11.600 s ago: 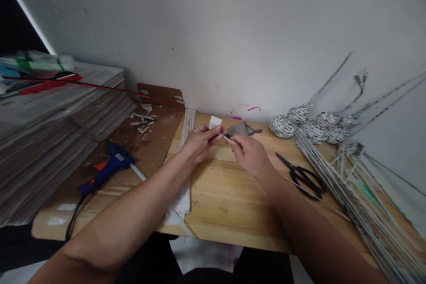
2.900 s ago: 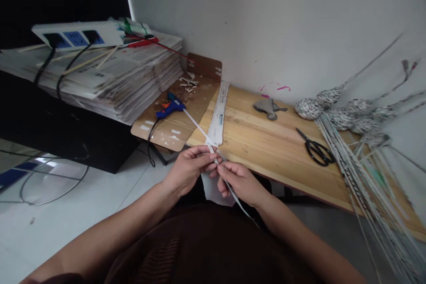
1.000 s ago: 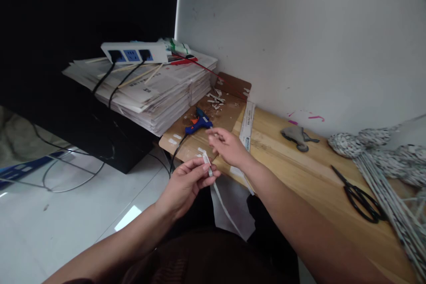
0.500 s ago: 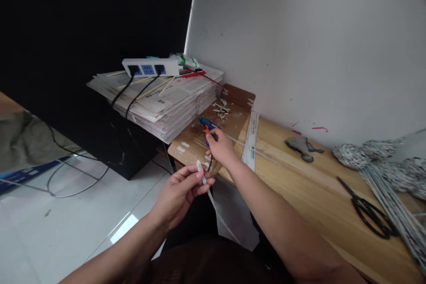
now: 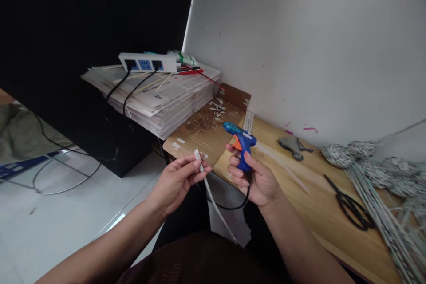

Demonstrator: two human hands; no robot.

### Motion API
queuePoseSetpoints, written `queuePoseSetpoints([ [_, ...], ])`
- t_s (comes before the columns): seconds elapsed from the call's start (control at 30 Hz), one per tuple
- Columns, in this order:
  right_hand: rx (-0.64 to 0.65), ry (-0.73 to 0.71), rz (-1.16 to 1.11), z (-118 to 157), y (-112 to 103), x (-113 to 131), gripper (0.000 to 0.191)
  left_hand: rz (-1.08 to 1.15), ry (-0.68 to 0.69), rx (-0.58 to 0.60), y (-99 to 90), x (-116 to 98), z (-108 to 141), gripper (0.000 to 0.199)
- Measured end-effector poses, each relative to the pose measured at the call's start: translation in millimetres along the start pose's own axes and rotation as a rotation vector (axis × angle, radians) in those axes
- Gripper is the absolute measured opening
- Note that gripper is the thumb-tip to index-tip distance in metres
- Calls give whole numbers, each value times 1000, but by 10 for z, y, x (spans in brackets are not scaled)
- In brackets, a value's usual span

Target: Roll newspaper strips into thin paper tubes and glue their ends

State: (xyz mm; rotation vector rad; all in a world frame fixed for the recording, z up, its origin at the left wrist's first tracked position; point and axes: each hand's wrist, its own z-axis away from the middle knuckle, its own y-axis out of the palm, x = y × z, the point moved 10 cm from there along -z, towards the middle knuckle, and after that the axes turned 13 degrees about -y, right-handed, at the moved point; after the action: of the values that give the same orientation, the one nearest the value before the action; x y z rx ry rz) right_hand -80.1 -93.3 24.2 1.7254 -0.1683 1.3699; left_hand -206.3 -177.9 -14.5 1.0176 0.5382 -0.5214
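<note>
Between the thumb and fingers of my left hand [image 5: 181,177] is a narrow paper strip [image 5: 213,199], its short end pointing up and its long tail hanging toward my lap. My right hand [image 5: 254,175] wraps around the handle of a blue hot glue gun [image 5: 245,144] with an orange trigger. The gun's nozzle points up and left, above a brown board [image 5: 189,135] marked with dried glue. A black cord runs down from the handle and loops beneath my hands. The two hands are apart, with the nozzle well clear of the strip.
A white power strip [image 5: 148,63] lies on a stack of newspapers [image 5: 176,115] at the left. Scissors [image 5: 349,206], a grey rag [image 5: 293,147] and woven paper bundles [image 5: 372,173] lie on the wooden table [image 5: 316,217]. Paper scraps [image 5: 218,107] sit on the board by the wall.
My right hand has lifted the glue gun off the board and brought it right and nearer to me. My left hand keeps its pinch on the paper strip. The view has shifted slightly.
</note>
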Motion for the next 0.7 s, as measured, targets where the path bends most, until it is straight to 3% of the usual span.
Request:
queuePoseSetpoints([
  [0.27, -18, -137, 101, 315, -154, 186, 38, -64, 12, -23, 70, 43, -56, 18],
  [0.43, 112, -91, 49, 478, -118, 111, 33, -55, 25, -62, 130, 17, -78, 20],
  [0.7, 144, -86, 204, 661, -159, 45, 29, -88, 92, 11, 349, -48, -99, 25],
])
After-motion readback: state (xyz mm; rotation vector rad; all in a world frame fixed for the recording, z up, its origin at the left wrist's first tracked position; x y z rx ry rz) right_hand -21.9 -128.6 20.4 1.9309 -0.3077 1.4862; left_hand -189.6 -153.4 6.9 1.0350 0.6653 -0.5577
